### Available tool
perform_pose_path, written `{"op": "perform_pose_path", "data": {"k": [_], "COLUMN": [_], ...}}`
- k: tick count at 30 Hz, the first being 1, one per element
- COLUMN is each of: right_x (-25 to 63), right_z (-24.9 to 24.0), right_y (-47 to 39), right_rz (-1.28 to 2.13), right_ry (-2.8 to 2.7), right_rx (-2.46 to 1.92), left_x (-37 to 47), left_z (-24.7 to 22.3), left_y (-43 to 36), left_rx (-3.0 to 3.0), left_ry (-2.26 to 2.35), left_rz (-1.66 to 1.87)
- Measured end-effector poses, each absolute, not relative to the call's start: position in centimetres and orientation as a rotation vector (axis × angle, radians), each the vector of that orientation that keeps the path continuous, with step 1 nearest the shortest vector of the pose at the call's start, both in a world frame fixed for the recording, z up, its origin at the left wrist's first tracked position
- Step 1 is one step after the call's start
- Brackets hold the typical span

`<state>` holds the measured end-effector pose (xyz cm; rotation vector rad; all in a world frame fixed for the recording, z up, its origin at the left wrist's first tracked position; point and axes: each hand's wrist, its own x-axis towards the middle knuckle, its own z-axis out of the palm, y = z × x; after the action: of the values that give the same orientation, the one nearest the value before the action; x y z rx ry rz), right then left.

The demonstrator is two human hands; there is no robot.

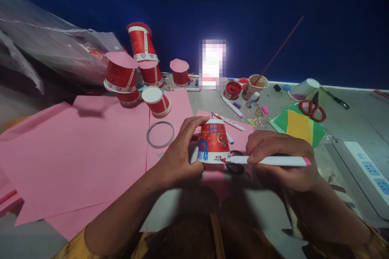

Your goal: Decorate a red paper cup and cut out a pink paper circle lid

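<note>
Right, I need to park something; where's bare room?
Bare grey tabletop between the slim black tool and long white power strip; also flat pink paper left of the thin grey ring. Crowded around the round red pot.

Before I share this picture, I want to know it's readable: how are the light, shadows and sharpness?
Head view: a pixelated bright patch glows against the dark blue background; dark shadows lie below the left hand and right hand; the window drawing on the held cup is readable; the plastic sheet at upper left looks softer.
</note>
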<state>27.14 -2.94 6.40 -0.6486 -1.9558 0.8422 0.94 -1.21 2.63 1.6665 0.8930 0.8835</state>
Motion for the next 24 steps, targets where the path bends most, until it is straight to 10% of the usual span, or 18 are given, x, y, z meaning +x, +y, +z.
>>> {"op": "perform_pose_path", "data": {"k": [24], "right_x": [27.29], "right_z": [6.51], "right_y": [-2.91], "right_rz": [0.805], "right_ry": [-1.990], "right_rx": [-0.639], "left_x": [0.76], "left_z": [2.35], "left_y": [-1.11], "left_rx": [1.696], "left_ry": [0.869], "left_rz": [0.874]}}
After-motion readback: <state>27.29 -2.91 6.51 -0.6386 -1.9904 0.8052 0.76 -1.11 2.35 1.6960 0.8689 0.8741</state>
